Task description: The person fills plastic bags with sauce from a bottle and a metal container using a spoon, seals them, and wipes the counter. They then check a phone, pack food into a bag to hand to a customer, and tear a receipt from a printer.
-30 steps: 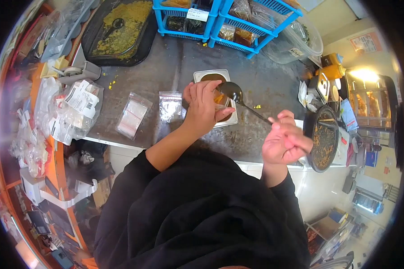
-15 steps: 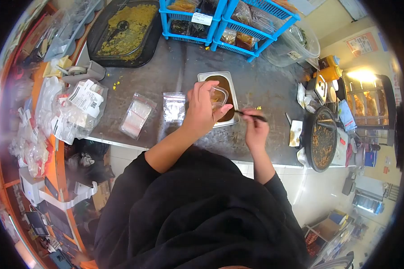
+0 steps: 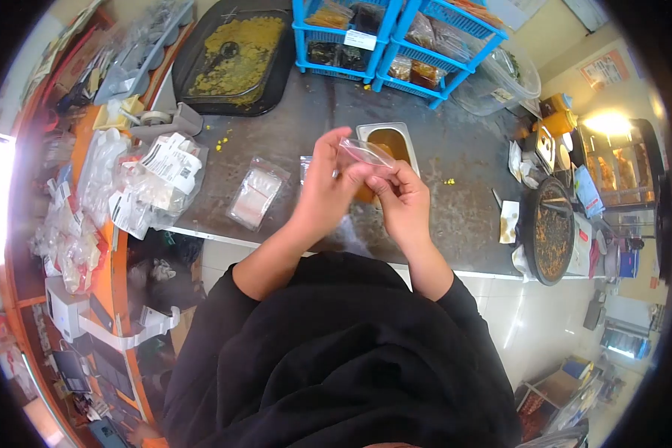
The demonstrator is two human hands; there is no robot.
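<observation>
A small clear zip bag [image 3: 367, 154] is stretched between my two hands. My left hand [image 3: 327, 187] grips its left side and lower edge, and my right hand [image 3: 405, 200] pinches its right end. Behind the bag stands a rectangular metal pan [image 3: 412, 149] with brown sauce, partly covered by my fingers. A pack of clear bags [image 3: 258, 196] lies left of my left hand. Another small clear packet [image 3: 304, 166] is mostly hidden behind that wrist.
Blue plastic racks [image 3: 373, 75] with bagged goods stand at the back. A black tray of yellow food [image 3: 235, 60] sits back left, beside a tape dispenser [image 3: 168, 123]. To the right are a round black pan [image 3: 551, 231] and a clear tub [image 3: 493, 86].
The black-handled utensil has left my right hand. The clear container seen by my left hand no longer shows there; a zip bag is now held by both hands, which have come together.
</observation>
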